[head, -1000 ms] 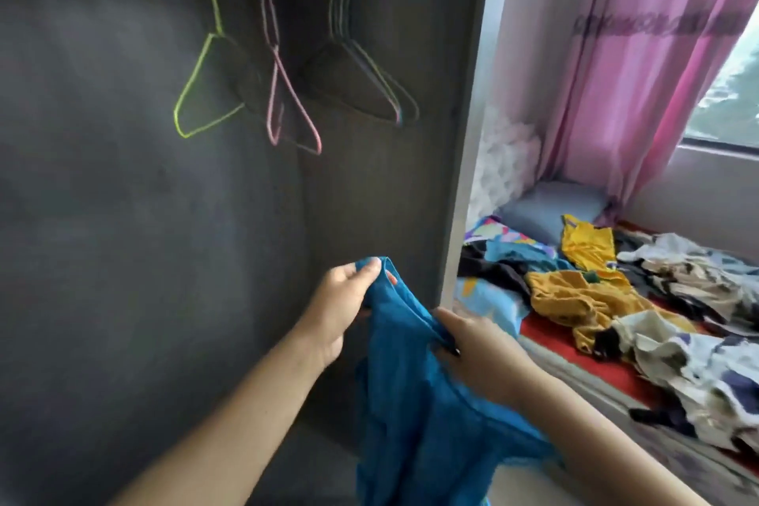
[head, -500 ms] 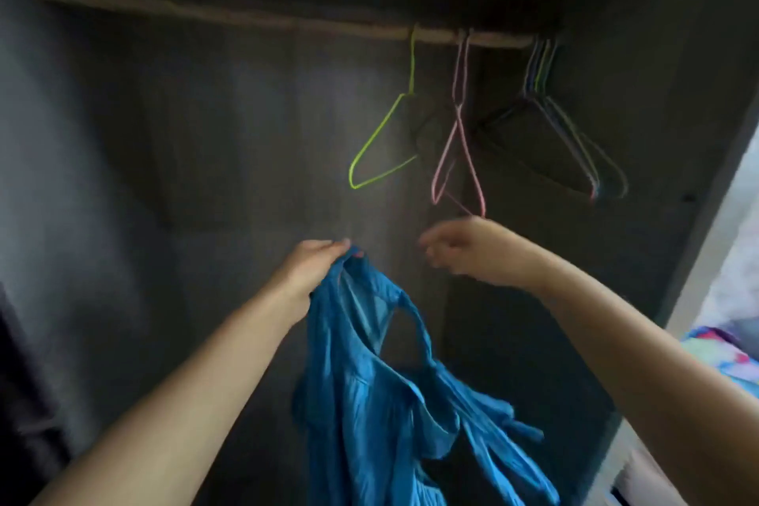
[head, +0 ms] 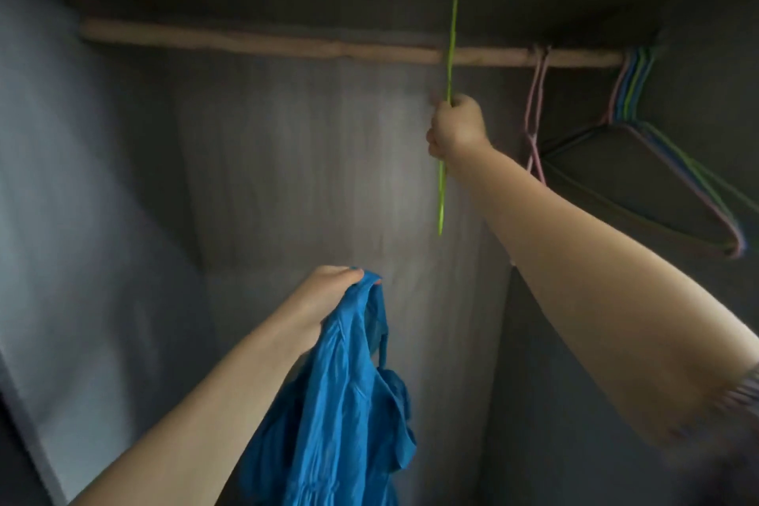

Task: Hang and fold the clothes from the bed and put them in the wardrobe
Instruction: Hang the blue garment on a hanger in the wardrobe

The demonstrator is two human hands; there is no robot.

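Observation:
My left hand point(head: 328, 302) grips the top of a blue garment point(head: 341, 403), which hangs down in front of the open wardrobe. Up near the wooden rail point(head: 287, 43), my right hand point(head: 456, 129) grips a green wire hanger point(head: 442, 193). The hanger is seen edge-on, and its hook reaches above the rail. Whether the hook still sits on the rail cannot be told.
A pink hanger point(head: 536, 107) hangs on the rail just right of my right hand. Several more hangers point(head: 665, 177) are bunched at the rail's right end. The wardrobe's dark back wall point(head: 287, 160) and side walls enclose the space.
My right hand let go of the blue garment, rose to the rail and took hold of the green hanger. The view turned from the bed into the wardrobe. The left hand keeps the garment.

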